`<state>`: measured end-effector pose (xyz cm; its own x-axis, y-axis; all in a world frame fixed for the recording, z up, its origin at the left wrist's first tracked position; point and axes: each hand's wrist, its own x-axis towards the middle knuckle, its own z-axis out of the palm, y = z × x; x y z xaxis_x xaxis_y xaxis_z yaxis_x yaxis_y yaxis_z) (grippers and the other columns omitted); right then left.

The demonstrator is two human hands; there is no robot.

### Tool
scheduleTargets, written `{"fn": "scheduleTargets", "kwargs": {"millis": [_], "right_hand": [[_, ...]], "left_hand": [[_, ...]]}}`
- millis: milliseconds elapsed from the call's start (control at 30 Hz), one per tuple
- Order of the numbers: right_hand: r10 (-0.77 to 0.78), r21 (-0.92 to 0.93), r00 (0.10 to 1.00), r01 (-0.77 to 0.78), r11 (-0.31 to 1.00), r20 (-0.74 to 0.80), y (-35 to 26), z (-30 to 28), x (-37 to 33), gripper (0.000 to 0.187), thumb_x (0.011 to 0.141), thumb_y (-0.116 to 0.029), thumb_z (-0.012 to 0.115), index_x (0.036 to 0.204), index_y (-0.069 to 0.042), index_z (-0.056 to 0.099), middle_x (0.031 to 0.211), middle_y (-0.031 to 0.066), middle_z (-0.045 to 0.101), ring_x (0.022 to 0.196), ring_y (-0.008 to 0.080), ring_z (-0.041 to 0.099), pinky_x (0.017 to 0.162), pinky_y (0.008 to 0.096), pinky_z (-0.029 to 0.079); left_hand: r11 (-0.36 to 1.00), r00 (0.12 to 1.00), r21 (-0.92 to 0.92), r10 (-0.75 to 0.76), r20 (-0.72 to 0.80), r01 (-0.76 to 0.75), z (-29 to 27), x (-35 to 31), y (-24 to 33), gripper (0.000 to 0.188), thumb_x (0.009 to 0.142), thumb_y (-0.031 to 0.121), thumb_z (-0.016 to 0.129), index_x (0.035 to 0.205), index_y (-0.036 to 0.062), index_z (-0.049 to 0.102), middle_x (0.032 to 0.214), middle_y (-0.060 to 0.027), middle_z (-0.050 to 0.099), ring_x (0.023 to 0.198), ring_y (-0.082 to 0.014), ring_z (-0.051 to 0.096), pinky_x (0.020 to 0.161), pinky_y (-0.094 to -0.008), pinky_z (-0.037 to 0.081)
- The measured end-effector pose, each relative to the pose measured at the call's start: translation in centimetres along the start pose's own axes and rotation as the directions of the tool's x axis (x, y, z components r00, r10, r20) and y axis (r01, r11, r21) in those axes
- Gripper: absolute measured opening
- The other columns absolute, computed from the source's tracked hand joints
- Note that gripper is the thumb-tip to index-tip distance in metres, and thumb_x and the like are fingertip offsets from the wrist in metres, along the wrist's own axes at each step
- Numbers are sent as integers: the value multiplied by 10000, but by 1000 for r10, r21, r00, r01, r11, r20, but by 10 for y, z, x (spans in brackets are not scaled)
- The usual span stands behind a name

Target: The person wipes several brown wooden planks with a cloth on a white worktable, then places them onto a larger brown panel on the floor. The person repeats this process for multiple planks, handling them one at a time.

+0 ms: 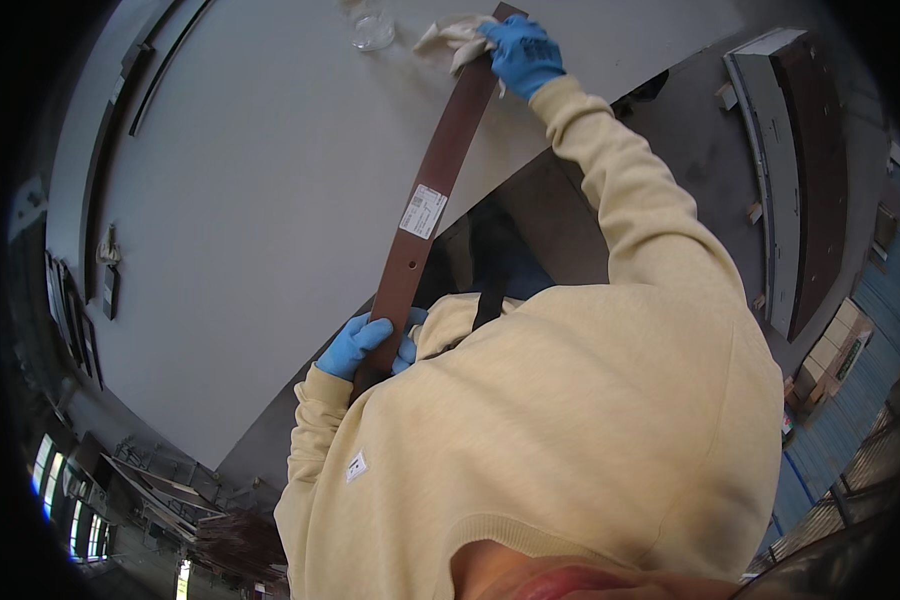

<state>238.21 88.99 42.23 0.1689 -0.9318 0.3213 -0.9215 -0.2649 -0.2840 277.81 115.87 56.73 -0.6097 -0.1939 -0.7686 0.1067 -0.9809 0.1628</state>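
A long reddish-brown flat bar (435, 170) slants from near my body up across the edge of a grey table. It carries a white printed label (423, 212) and a small round hole below that. My left hand (363, 343), in a blue glove, grips the bar's near end, thumb on top. At the far end my right hand (523, 55), also gloved in blue, is closed on a white cloth (457, 40) that lies against the bar. Parts of the right fingers are hidden by the cloth.
The big grey tabletop (260, 200) bears a clear glass jar (372, 30) near the far edge. Dark strips (165, 75) lie toward the table's left side. A stack of large panels (785, 170) stands at the right, with cardboard boxes (835, 345) beyond it.
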Motion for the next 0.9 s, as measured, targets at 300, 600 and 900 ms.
{"fn": "scheduleTargets", "kwargs": {"millis": [300,600,900], "right_hand": [[188,151,982,-182,972,-25,21,-48,47,295,857,-104,654,1132,-89,760,948,170,765,948,375,707,817,494,577],[-63,231,933,-22,973,355,-94,-46,-49,289,862,-176,717,1148,-208,729,989,116,692,952,355,693,831,483,589],[488,-219,852,-447,867,193,80,2,65,231,888,-130,651,1066,-75,786,1015,237,758,981,421,740,835,508,601]], "left_hand": [[996,1000,-84,-8,19,10,-12,-1,-4,635,956,351,732,1404,-70,576,1014,-179,766,839,-270,760,784,-373,646],[999,995,-8,-33,-90,33,-26,6,-9,539,948,345,722,1300,-56,645,953,-156,753,788,-255,743,709,-369,631],[999,995,37,-22,-100,25,-33,12,-9,496,984,365,704,1249,-55,683,886,-140,758,698,-237,721,650,-349,612]]}}
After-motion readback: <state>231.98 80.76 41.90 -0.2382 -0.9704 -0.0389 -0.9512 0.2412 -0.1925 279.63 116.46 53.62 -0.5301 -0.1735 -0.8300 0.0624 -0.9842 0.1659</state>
